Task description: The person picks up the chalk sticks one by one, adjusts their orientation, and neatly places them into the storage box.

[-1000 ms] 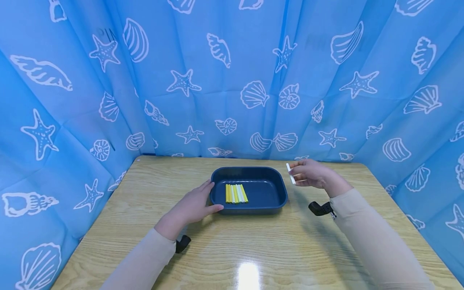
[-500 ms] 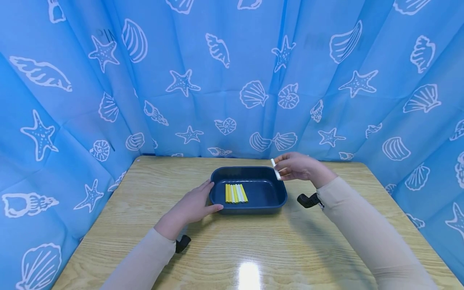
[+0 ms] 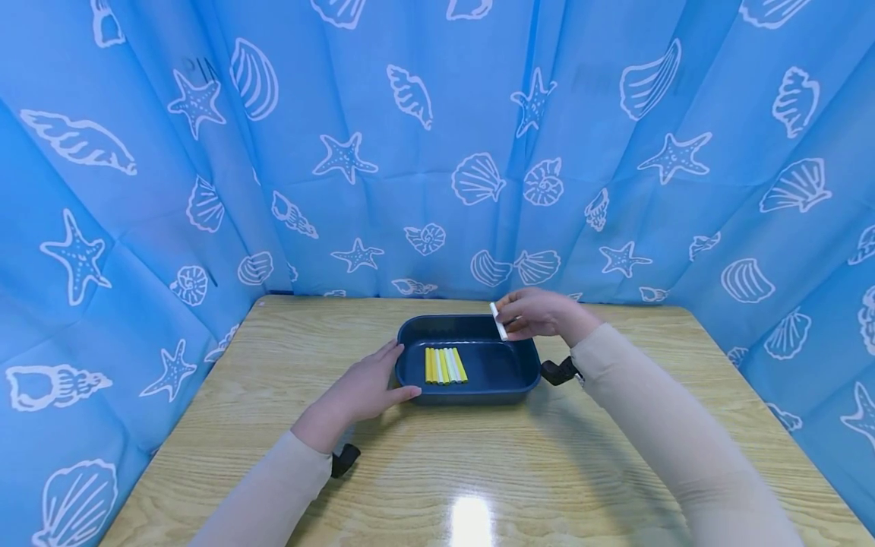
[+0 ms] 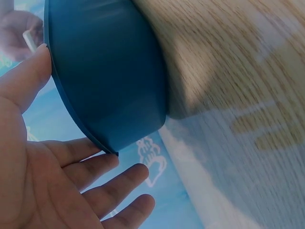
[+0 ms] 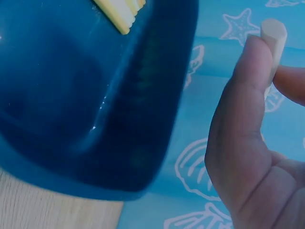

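A dark blue rectangular tray (image 3: 499, 374) stands on the table. Inside, toward the left, lie several yellow and white chalk sticks (image 3: 446, 365) side by side in a row. My left hand (image 3: 362, 384) rests against the tray's left end. In the left wrist view its thumb and first fingers (image 4: 90, 164) touch the rim, the other fingers spread and free. Above the tray's right back part, my right hand (image 3: 536, 313) pinches a white chalk stick (image 3: 500, 322) between thumb and fingertips; that stick is tilted and apart from the row.
The wooden table (image 3: 437, 456) reaches back to a blue curtain (image 3: 437, 152) with white shells and starfish. Black wrist cameras (image 3: 560, 371) sit below each wrist. A bright light reflection (image 3: 470, 520) shows on the table's near part.
My right hand has moved left with the white chalk stick, from beyond the tray's right end to above its inside. The left hand and the chalk row have stayed put.
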Available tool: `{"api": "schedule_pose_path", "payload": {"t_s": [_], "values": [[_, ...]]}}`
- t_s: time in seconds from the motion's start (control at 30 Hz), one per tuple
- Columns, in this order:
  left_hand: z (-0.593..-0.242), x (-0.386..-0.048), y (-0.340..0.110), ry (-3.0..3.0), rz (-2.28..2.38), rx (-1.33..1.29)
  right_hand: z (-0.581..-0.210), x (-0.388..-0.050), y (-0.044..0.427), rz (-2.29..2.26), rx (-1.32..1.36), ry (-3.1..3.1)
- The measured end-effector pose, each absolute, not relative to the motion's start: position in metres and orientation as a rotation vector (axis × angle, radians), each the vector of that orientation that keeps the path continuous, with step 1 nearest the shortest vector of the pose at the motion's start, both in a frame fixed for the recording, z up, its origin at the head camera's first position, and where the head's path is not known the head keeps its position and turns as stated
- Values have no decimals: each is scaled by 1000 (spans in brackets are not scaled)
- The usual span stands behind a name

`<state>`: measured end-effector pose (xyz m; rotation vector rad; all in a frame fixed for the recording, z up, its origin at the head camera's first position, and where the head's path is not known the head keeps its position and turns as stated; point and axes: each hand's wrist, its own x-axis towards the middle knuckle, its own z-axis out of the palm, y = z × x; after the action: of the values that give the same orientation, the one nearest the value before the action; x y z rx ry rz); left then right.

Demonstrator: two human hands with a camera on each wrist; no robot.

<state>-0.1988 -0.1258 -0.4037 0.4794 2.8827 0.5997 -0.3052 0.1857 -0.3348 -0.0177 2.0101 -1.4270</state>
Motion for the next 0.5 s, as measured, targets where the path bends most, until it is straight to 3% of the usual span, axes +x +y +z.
{"api": "schedule_pose_path", "payload": {"t_s": [0.5], "values": [[-405, -200, -126, 2874, 616, 483, -358, -318, 159, -1367, 36, 1951]]}}
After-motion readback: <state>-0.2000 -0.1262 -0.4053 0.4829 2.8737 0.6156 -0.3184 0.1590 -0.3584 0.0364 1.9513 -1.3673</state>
